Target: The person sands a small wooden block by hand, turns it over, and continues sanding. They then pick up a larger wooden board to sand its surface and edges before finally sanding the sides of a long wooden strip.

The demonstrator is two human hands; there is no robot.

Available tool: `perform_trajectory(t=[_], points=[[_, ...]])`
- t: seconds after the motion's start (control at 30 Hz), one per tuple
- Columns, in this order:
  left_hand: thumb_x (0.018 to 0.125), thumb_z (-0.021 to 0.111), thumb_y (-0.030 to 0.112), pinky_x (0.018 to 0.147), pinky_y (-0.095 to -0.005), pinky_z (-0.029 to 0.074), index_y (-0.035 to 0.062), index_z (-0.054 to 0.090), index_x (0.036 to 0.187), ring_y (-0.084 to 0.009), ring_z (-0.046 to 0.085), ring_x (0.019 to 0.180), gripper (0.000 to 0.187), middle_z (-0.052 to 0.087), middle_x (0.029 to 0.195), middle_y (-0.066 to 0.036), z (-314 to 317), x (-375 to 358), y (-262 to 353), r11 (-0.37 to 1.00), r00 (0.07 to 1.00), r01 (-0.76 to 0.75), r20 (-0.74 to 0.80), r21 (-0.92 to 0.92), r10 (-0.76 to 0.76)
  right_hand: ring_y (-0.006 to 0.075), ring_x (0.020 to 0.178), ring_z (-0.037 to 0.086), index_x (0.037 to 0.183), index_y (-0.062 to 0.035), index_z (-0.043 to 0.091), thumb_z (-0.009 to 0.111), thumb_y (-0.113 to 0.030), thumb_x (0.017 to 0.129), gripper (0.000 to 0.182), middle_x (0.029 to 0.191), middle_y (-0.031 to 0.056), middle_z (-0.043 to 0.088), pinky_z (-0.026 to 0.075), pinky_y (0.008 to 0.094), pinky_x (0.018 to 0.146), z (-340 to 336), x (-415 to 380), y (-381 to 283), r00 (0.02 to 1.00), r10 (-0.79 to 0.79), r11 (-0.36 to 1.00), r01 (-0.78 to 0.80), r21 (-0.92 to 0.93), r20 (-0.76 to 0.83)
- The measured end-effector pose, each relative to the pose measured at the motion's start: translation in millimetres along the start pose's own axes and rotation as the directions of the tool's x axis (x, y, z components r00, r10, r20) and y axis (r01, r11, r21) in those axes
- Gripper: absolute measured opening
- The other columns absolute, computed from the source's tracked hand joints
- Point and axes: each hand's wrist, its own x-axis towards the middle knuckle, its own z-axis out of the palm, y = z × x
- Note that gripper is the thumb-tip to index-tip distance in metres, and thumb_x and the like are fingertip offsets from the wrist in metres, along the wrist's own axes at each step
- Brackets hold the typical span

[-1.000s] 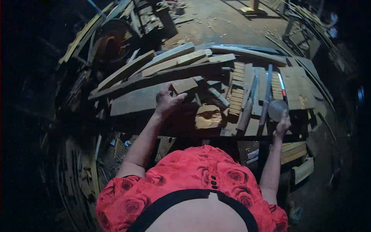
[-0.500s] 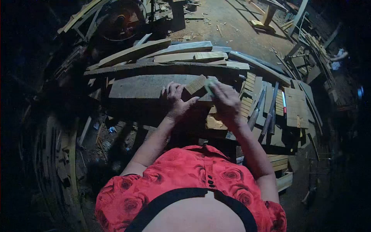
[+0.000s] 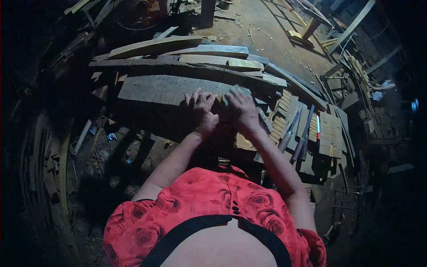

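A small wooden block point(image 3: 218, 98) shows as a sliver between my two hands; most of it is covered. My left hand point(image 3: 202, 111) holds it from the left, fingers bent over the dark wooden beam point(image 3: 153, 90). From the right, my right hand point(image 3: 243, 108) presses over the block with a thin pale-green piece point(image 3: 239, 90) under its fingers. What this piece is made of cannot be made out.
Long planks point(image 3: 213, 50) lie stacked beyond the beam. To the right are slatted wood pieces point(image 3: 279, 113), chisel-like tools point(image 3: 289, 132), a red-and-white slim item point(image 3: 318, 129) and a flat board point(image 3: 330, 133). Part of another person point(image 3: 383, 89) shows far right.
My right hand has moved left and now covers most of the block, whose broad face showed earlier. The camera view has also shifted slightly.
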Motion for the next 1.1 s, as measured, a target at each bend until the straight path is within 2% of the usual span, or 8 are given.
perform_trajectory(t=[0.13,0.23,0.37,0.67,0.8,0.9,0.97,1.1], points=[[0.070,0.064,0.022,0.108,-0.0556,0.012,0.0115,0.062,0.107,-0.0303,0.038,0.121,0.038,0.053,0.113,-0.004,14.3,-4.6,-14.4,0.992,0.997,-0.047,-0.057,0.119,0.054,0.0281,0.129,0.035,0.126,-0.0125,0.047,0.061,-0.024,0.074,0.055,0.138,0.0097,0.040,0.024,0.0453,0.107,3.2,-11.2,-14.3,0.979,-0.193,0.981,0.191,0.034,0.069],[0.076,0.057,0.019,0.108,-0.0559,0.013,0.0116,0.063,0.108,-0.0309,0.038,0.121,0.033,0.053,0.114,-0.004,-0.3,-2.0,0.5,0.997,0.999,-0.029,-0.016,0.072,0.030,0.0300,0.128,0.036,0.123,-0.0093,0.049,0.061,-0.021,0.073,0.053,0.134,0.0137,0.043,0.025,0.0434,0.106,-6.7,18.3,4.0,0.999,0.039,0.999,-0.038,0.008,-0.017],[0.071,0.064,0.029,0.107,-0.0576,0.011,0.0113,0.063,0.104,-0.0306,0.037,0.122,0.037,0.053,0.111,-0.005,19.7,-2.5,-17.0,0.993,0.997,-0.041,-0.063,0.111,0.048,0.0293,0.129,0.035,0.128,-0.0117,0.046,0.060,-0.021,0.076,0.054,0.138,0.0103,0.040,0.022,0.0446,0.108,26.3,5.2,5.0,0.991,-0.132,0.991,0.132,0.002,0.011],[0.068,0.064,0.032,0.108,-0.0566,0.011,0.0115,0.062,0.106,-0.0306,0.036,0.123,0.043,0.053,0.114,-0.005,0.5,-0.5,-4.3,0.993,0.999,-0.037,0.028,0.115,0.033,0.0269,0.129,0.035,0.125,-0.0118,0.048,0.056,-0.030,0.081,0.048,0.136,0.0110,0.042,0.024,0.0451,0.107,10.2,15.0,1.3,0.996,0.074,0.997,-0.073,0.012,-0.059],[0.068,0.066,0.033,0.107,-0.0565,0.013,0.0137,0.064,0.104,-0.0298,0.039,0.121,0.041,0.055,0.111,-0.003,17.8,-2.5,-18.4,0.988,0.995,-0.053,-0.073,0.148,0.064,0.0269,0.128,0.035,0.123,-0.0112,0.049,0.058,-0.028,0.080,0.046,0.135,0.0111,0.043,0.024,0.0455,0.106,5.0,-19.4,-24.3,0.990,-0.139,0.990,0.138,0.028,0.029],[0.063,0.069,0.039,0.107,-0.0561,0.013,0.0133,0.064,0.104,-0.0307,0.038,0.122,0.049,0.054,0.112,-0.004,16.8,-4.9,-13.7,0.982,0.995,-0.070,-0.052,0.173,0.080,0.0309,0.127,0.038,0.123,-0.0104,0.048,0.064,-0.028,0.076,0.053,0.134,0.0114,0.044,0.027,0.0464,0.104,-10.5,-0.5,-4.7,0.999,-0.044,0.999,0.044,0.018,-0.023],[0.075,0.058,0.017,0.108,-0.0555,0.011,0.0137,0.062,0.107,-0.0291,0.037,0.122,0.033,0.053,0.113,-0.002,-4.6,-0.1,4.7,0.999,0.999,-0.035,-0.005,0.041,0.035,0.0302,0.126,0.039,0.123,-0.0114,0.049,0.064,-0.027,0.075,0.053,0.134,0.0107,0.044,0.028,0.0461,0.104,4.2,8.7,12.2,0.995,0.042,0.997,-0.047,-0.056,-0.087],[0.073,0.061,0.020,0.108,-0.0556,0.012,0.0133,0.063,0.106,-0.0287,0.037,0.123,0.034,0.054,0.112,-0.003,1.7,1.1,-2.2,0.998,1.000,-0.017,-0.011,0.063,0.018,0.0281,0.126,0.040,0.123,-0.0126,0.050,0.064,-0.026,0.076,0.051,0.133,0.0105,0.045,0.027,0.0452,0.105,20.1,-12.6,1.7,0.988,-0.078,0.997,0.080,0.012,-0.132]])
